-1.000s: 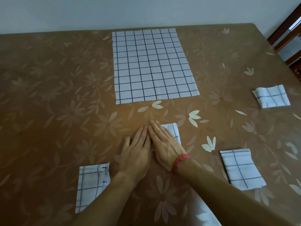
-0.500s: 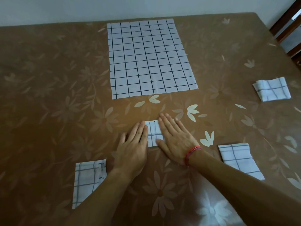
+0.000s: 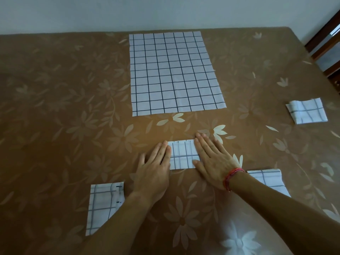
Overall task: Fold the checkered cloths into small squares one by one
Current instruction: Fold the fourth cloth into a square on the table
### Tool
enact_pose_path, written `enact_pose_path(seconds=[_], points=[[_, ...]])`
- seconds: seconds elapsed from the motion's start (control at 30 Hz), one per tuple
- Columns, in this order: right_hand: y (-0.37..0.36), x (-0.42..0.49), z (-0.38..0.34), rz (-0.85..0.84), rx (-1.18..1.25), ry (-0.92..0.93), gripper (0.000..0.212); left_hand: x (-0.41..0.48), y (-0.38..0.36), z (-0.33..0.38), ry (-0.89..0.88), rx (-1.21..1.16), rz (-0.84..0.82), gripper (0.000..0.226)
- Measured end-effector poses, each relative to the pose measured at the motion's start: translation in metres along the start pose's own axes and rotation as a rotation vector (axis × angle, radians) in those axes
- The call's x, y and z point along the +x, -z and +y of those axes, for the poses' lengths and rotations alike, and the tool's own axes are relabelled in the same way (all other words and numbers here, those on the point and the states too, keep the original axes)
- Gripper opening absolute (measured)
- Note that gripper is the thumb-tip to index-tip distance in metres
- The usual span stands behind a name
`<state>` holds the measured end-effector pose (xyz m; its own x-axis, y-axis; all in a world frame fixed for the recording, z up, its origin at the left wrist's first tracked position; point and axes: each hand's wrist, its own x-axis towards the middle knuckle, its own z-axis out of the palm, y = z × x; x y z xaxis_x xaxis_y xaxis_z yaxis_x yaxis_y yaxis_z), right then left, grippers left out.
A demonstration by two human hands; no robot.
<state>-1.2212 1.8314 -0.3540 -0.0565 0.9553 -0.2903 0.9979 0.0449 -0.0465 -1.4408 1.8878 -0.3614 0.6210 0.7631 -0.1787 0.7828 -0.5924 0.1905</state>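
Nearest the person, two bare forearms are reaching forward over a brown table [image 3: 64,111] whose covering is showing a pale flower and leaf pattern. At 7 o'clock from the hands, the left folded cloth [image 3: 103,201] is lying flat, with its near corner hidden under the left forearm. At 4 o'clock, the right folded cloth [image 3: 266,178] is lying just beside the right wrist, partly under that forearm. A red thread bracelet [image 3: 232,176] is circling the right wrist.

A little farther out, the left hand [image 3: 154,168] and the right hand [image 3: 213,162] are lying palm down with the fingers straight and close together, gripping nothing. Between them the small folded cloth [image 3: 183,155], white with dark check lines, is lying flat on the table. The left fingertips are resting on its left edge and the right hand is covering its right end.

At 2 o'clock, well apart from the hands, the far folded cloth [image 3: 307,111] is sitting near the table's right side, with one layer curling up at its left edge. At 12 o'clock, the open cloth [image 3: 174,72] is lying spread out flat, reaching almost to the far edge.

Beyond the table a plain pale wall [image 3: 165,11] is standing, and at 1 o'clock dark wooden furniture [image 3: 325,35] is showing at the corner.
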Motion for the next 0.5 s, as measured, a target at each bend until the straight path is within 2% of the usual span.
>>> enact_pose_path(seconds=[0.2,0.4,0.5], points=[[0.015,0.003,-0.006,-0.050,-0.003,-0.013,0.079,0.019,0.023,0.004,0.049,-0.165,0.064,0.039],[0.029,0.014,-0.013,-0.015,0.044,-0.022,0.075,0.038,0.037,0.012,0.110,-0.187,0.067,0.044],[0.037,0.020,-0.015,0.032,0.078,-0.014,0.077,0.046,0.040,0.015,0.194,-0.349,0.056,0.046]])
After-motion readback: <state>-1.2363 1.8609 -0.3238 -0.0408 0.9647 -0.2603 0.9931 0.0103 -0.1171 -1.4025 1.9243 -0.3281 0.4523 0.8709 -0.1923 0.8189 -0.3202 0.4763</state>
